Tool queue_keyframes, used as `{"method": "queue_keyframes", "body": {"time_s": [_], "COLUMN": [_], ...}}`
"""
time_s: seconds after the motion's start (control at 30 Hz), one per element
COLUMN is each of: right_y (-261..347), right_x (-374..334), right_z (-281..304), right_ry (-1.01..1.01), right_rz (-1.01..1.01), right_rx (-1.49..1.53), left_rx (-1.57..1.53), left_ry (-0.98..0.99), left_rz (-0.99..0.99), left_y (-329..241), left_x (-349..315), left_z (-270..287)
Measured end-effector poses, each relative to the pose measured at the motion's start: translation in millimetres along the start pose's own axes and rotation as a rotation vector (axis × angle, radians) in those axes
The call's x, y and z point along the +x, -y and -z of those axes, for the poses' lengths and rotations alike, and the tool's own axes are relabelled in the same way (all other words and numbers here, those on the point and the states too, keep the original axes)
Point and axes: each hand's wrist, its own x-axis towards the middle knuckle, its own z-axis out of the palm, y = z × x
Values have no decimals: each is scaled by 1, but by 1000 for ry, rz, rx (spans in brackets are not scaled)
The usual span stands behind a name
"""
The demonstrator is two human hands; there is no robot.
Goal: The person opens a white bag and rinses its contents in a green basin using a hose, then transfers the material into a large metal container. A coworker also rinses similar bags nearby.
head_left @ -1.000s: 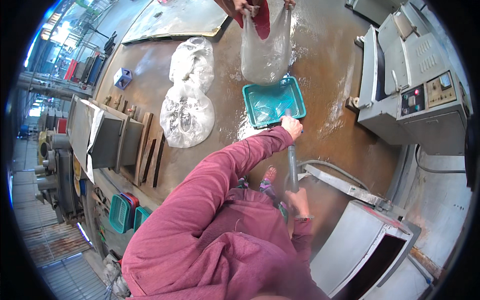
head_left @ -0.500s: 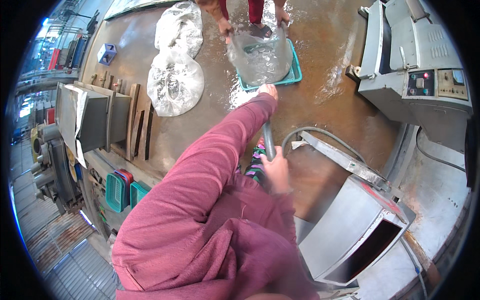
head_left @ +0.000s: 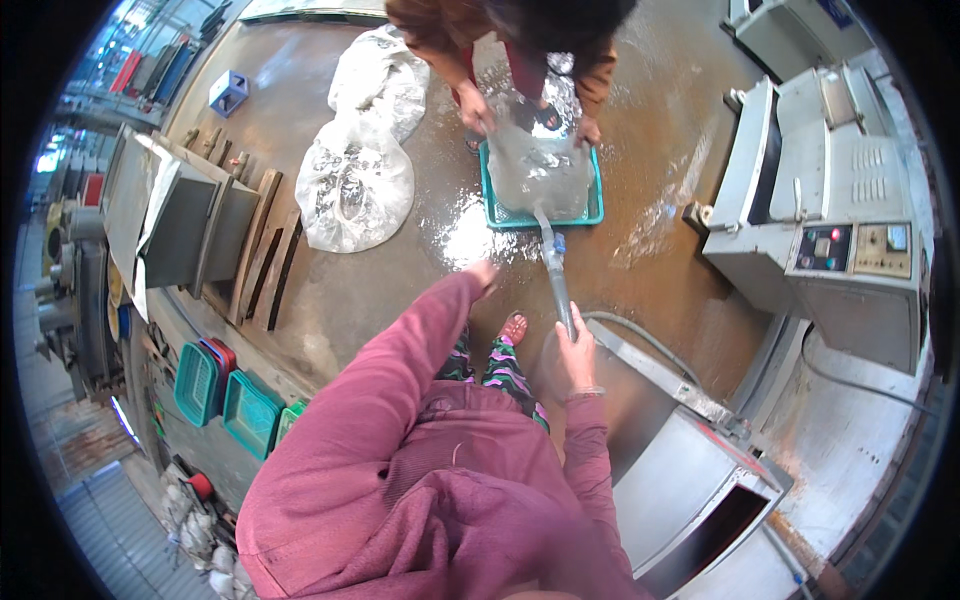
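My right hand (head_left: 576, 355) is wrapped round a grey hose (head_left: 562, 292) that points away from me. Near its far end the hose has a blue valve (head_left: 557, 243), and what looks like water runs from the tip toward a green plastic basket (head_left: 545, 223). A clear plastic bag (head_left: 545, 180) with see-through contents lies in that basket. Another person's two hands (head_left: 590, 130) hold the bag's upper edges apart. My left hand (head_left: 483, 278) is off the hose, left of it, above the wet floor; motion blurs its fingers.
Two full-looking clear plastic bags (head_left: 355, 185) lie on the wet brown floor at left. A grey machine with a control panel (head_left: 850, 250) stands at right, a white metal cabinet (head_left: 690, 500) near my right arm. Green baskets (head_left: 250, 415) and wooden boards (head_left: 265, 260) are at left.
My left hand has let go of the hose and drawn back left. The hose's far end, hidden before, now shows at the basket. The other person has bent forward over the bag.
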Motion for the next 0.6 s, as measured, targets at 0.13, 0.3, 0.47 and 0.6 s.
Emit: {"method": "queue_keyframes", "body": {"time_s": [0.13,0.3,0.47,0.6], "right_y": [22,32,36,13], "right_x": [10,22,39,48], "right_z": [8,-6,-17,-21], "right_ry": [93,103,106,157], "right_rz": [-248,-283,-272,-281], "right_rx": [55,112,128,145], "left_rx": [-93,-160,-573,-508], "left_ry": [133,-177,-398,-243], "left_rz": [583,970,1189,1073], "left_y": [59,238,268,219], "left_x": [-126,-280,-348,-329], "left_z": [48,-14,-40,-12]}}
